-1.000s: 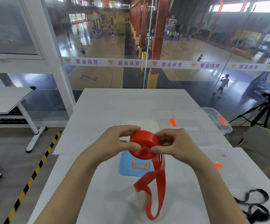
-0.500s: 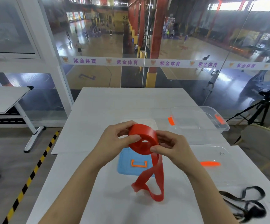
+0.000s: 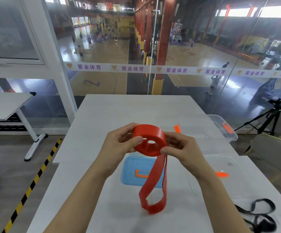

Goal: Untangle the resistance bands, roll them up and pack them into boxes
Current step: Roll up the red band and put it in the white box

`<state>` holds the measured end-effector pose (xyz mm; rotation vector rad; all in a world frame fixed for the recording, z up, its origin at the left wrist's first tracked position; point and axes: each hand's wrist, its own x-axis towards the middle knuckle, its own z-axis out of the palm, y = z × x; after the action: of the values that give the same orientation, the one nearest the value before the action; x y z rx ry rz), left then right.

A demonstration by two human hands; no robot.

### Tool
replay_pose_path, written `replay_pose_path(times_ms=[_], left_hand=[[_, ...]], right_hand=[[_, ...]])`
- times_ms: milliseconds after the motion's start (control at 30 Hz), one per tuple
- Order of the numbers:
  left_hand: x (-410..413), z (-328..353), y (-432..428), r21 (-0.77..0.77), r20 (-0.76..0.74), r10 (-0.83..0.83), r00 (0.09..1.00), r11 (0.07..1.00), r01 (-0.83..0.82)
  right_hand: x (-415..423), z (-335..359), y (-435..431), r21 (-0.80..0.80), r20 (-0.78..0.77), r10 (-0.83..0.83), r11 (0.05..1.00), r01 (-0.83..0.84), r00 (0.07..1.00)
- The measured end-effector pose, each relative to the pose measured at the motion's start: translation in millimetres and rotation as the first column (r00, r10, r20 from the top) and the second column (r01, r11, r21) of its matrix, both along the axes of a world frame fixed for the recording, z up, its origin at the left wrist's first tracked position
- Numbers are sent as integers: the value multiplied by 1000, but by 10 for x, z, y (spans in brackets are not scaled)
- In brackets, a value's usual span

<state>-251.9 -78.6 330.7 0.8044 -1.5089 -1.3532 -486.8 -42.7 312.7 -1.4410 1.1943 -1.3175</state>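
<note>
A red resistance band [image 3: 150, 142] is partly wound into a thick roll held above the white table [image 3: 136, 108]. My left hand [image 3: 119, 145] pinches the roll's left side and my right hand [image 3: 181, 148] pinches its right side. The unrolled tail hangs down in a loop, its bottom end near the table. A tangled black band [image 3: 260, 216] lies at the table's near right corner. One clear box [image 3: 220, 130] with orange latches stands at the right, and a second clear box [image 3: 220, 174] sits nearer to me. Under the hanging tail lies a blue lid [image 3: 133, 172] with an orange handle.
A glass wall rises beyond the table's far edge, with a sports hall below. Another white table [image 3: 5, 105] stands to the left, across a strip of floor with yellow-black tape. A tripod [image 3: 269, 120] stands at the right.
The roll has grown thicker and turned more side-on, with its centre hole visible. The hanging tail has become shorter and its loop sits higher. Both hands stay on the roll.
</note>
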Motion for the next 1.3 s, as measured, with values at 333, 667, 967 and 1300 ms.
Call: replay_pose_path(times_ms=[333, 667, 967, 1300], left_hand=[[207, -102, -129, 111, 334, -147, 931, 987, 116], [63, 30, -48, -263, 660, 56, 749, 951, 161], [27, -66, 44, -14, 70, -1, 998, 1000, 2], [176, -78, -125, -10, 651, -83, 755, 993, 118]], right_hand=[[2, -58, 66, 40, -163, -20, 999, 27, 986], [110, -43, 98, -9, -377, 36, 999, -43, 926], [54, -102, 119, 62, -143, -1, 998, 10, 990], [40, -88, 113, 47, -461, 27, 999, -7, 887]])
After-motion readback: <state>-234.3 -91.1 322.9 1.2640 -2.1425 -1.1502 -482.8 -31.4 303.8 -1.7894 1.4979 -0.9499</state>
